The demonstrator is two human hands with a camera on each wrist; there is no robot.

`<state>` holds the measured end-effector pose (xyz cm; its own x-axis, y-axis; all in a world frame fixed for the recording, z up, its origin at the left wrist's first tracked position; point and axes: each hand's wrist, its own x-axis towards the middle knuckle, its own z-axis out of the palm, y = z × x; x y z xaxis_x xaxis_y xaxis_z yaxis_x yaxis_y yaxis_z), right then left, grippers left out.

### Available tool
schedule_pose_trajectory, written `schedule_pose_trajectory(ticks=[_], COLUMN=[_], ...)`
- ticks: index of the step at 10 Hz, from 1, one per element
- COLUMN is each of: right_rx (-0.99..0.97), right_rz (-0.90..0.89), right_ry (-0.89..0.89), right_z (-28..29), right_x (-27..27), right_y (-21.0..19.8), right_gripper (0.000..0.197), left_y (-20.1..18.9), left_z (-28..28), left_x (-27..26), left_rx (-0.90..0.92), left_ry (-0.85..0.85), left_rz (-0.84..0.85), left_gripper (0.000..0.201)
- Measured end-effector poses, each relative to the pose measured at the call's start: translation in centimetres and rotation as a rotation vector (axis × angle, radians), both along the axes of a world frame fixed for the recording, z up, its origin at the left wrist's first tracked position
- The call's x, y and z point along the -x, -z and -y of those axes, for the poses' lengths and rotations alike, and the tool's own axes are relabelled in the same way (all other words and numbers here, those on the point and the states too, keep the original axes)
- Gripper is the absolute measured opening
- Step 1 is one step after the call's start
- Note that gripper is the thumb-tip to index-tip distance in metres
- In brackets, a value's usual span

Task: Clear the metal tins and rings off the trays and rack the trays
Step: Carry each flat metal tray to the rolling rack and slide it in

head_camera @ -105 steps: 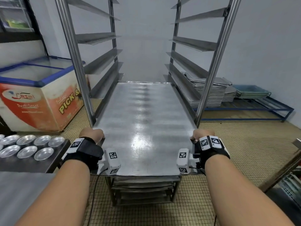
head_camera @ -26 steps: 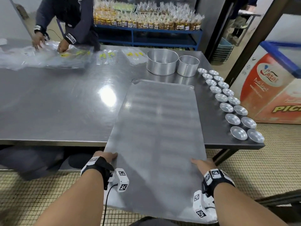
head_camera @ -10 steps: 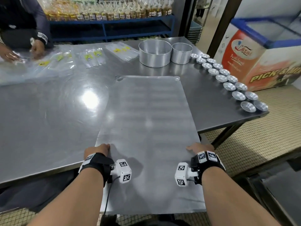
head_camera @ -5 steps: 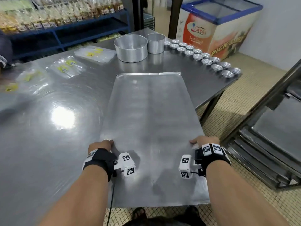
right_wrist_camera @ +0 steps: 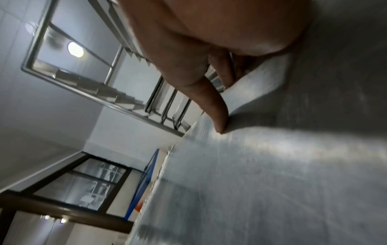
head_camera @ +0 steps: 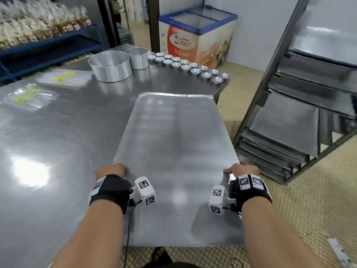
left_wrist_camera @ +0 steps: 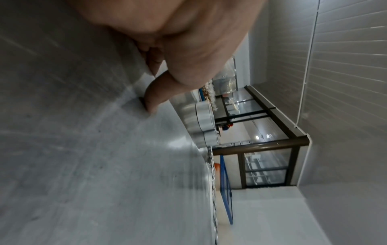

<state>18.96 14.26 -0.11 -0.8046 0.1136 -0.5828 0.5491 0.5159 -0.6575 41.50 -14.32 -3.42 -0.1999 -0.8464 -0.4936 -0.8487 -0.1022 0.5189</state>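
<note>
A large bare metal tray (head_camera: 173,151) is held level, its far end over the steel table's corner (head_camera: 222,88) and its near end past the table edge. My left hand (head_camera: 111,171) grips its left edge, thumb on top (left_wrist_camera: 153,99). My right hand (head_camera: 241,170) grips its right edge, thumb on top (right_wrist_camera: 217,116). Two round metal rings (head_camera: 110,65) and two rows of small metal tins (head_camera: 193,67) stand on the table beyond the tray. The tray rack (head_camera: 309,113), with several trays in its lower slots, stands to the right.
A chest freezer (head_camera: 197,35) stands behind the table's far corner. Plastic bags (head_camera: 63,78) lie on the table's left part. Blue shelving with packed goods (head_camera: 38,35) lines the back left wall. Tiled floor (head_camera: 309,200) lies between me and the rack.
The view has swung right with the tray in both hands; the tray's far end has moved toward the table's right corner and the rack has come further into view.
</note>
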Motion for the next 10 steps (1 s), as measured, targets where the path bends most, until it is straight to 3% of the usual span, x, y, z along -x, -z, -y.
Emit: schedule_pose_trajectory(ticks=[2, 4, 5, 6, 7, 8, 10], right_rx=[0.125, 0.078, 0.084, 0.135, 0.157, 0.156, 0.045], right_rz=[-0.056, -0.164, -0.211, -0.184, -0.175, -0.191, -0.222], right_ry=[0.127, 0.255, 0.338, 0.447, 0.530, 0.577, 0.559], right_z=[-8.7, -16.3, -19.6, -22.9, -25.9, -27.5, -30.2], right_x=[-2.8, -3.6, -3.8, -5.1, -5.3, -5.6, -1.2], right_y=[-1.5, -3.4, -4.1, -6.7, -8.5, -10.5, -10.2], right_gripper=[0.044, 0.045, 0.046, 0.041, 0.020, 0.019, 0.037], left_y=[-1.7, -2.9, -4.2, -5.6, -6.9, -8.6, -11.1], left_z=[-4.3, -10.3, -12.9, -15.6, -17.6, -19.3, -21.0], left_x=[2.5, 6.3, 8.3, 10.2, 12.0, 13.7, 18.8], left_rx=[0.004, -0.003, -0.043, -0.073, -0.071, -0.050, -0.119], left_ry=[0.005, 0.061, 0.065, 0.093, 0.144, 0.162, 0.148], left_rz=[-0.011, -0.181, -0.188, -0.258, -0.300, -0.339, -0.535], left_gripper=[0.038, 0.040, 0.040, 0.042, 0.034, 0.017, 0.026])
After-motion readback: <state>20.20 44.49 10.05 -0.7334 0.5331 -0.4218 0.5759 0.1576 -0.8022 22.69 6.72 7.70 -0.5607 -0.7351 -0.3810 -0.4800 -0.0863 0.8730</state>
